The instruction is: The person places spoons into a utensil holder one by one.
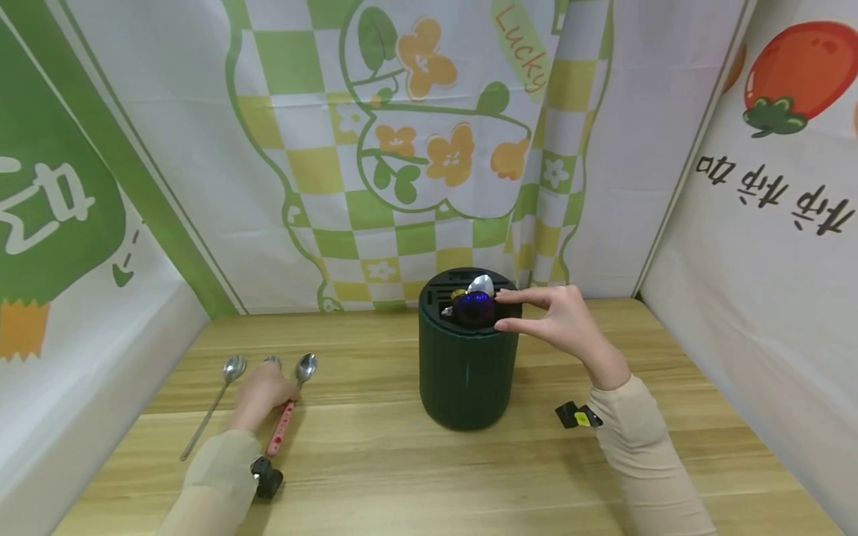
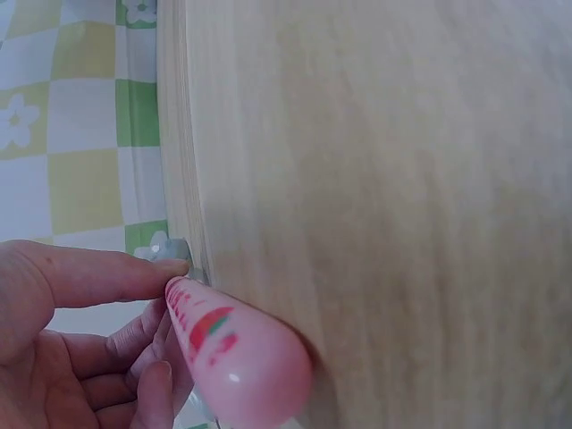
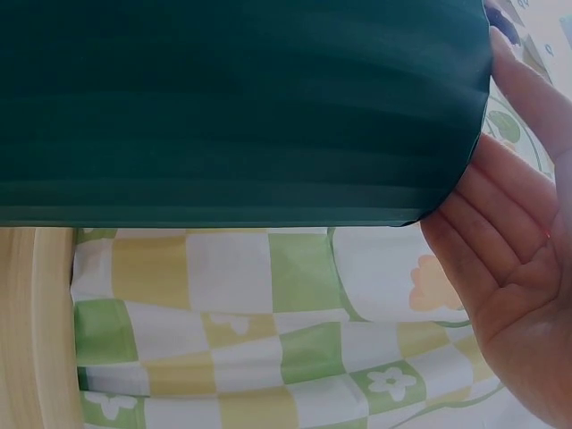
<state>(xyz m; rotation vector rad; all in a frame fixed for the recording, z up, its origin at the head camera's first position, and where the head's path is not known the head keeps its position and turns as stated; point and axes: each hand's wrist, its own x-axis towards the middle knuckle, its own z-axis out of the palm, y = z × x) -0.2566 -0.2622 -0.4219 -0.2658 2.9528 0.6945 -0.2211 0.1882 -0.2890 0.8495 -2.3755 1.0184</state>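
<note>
My left hand is at the left of the table. It pinches a spoon with a pink, red-patterned handle near the handle's neck; the thick handle end points toward the left wrist camera. My right hand is at the top of a dark green ribbed utensil holder. Its thumb and fingers are spread at the rim, close beside a shiny purple-blue rounded piece. Other fingertips are hidden behind the holder in the right wrist view. A silver spoon bowl sticks out of the holder's top.
A long silver spoon lies left of my left hand. Another spoon bowl shows behind that hand, its rest hidden. A checkered cloth hangs behind the wooden table, with printed cloth walls at both sides.
</note>
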